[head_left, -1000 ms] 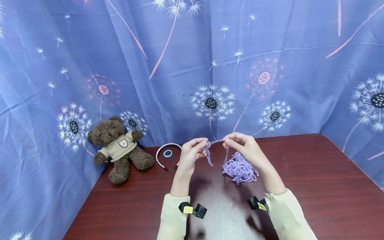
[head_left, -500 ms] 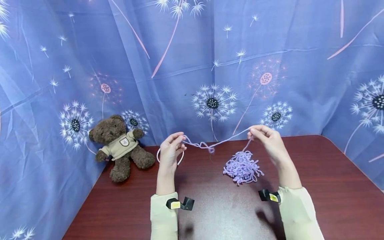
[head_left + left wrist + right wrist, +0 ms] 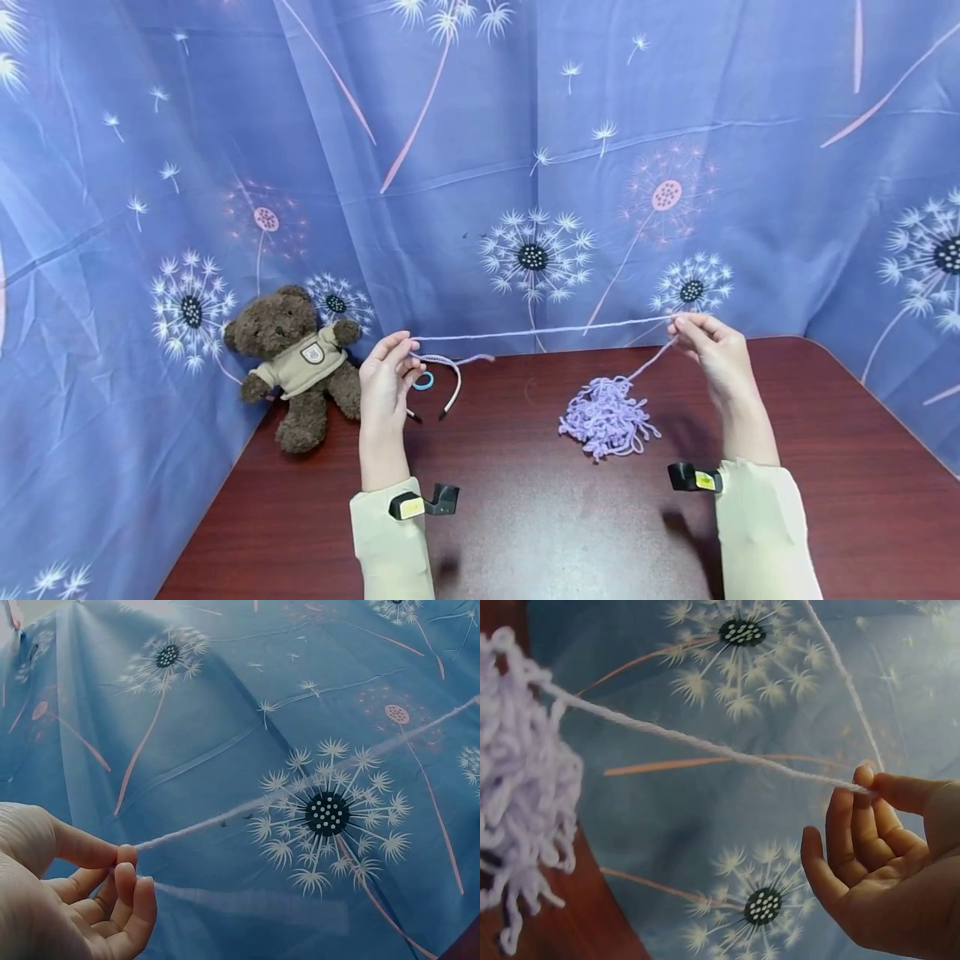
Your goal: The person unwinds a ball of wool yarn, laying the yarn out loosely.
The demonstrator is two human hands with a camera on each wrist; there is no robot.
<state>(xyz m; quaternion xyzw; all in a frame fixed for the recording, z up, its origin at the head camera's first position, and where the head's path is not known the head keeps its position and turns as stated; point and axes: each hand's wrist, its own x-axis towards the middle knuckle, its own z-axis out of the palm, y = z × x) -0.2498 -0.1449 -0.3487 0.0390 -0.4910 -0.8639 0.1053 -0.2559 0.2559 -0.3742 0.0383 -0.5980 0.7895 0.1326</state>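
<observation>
A strand of purple yarn (image 3: 540, 332) runs nearly straight between the two raised hands. My left hand (image 3: 386, 375) pinches it between thumb and forefinger, and a loose tail end (image 3: 476, 359) sticks out to the right of those fingers. In the left wrist view the tail (image 3: 247, 900) is blurred. My right hand (image 3: 712, 350) pinches the strand's other end at the fingertips. From there the yarn (image 3: 705, 744) slopes down to a tangled purple yarn pile (image 3: 609, 417) on the table, left of and below the right hand.
On the dark red table (image 3: 540, 500), a white headband (image 3: 456, 387) and a blue ring (image 3: 423, 381) lie beyond the left hand, partly hidden by it. A brown teddy bear (image 3: 300, 367) in a beige top sits at the left. A blue dandelion-print curtain (image 3: 450, 233) hangs behind.
My hands have moved apart, left hand leftward and right hand rightward. The small loop seen mid-strand half a second ago is gone, and the yarn is now stretched straight. The pile stays in place.
</observation>
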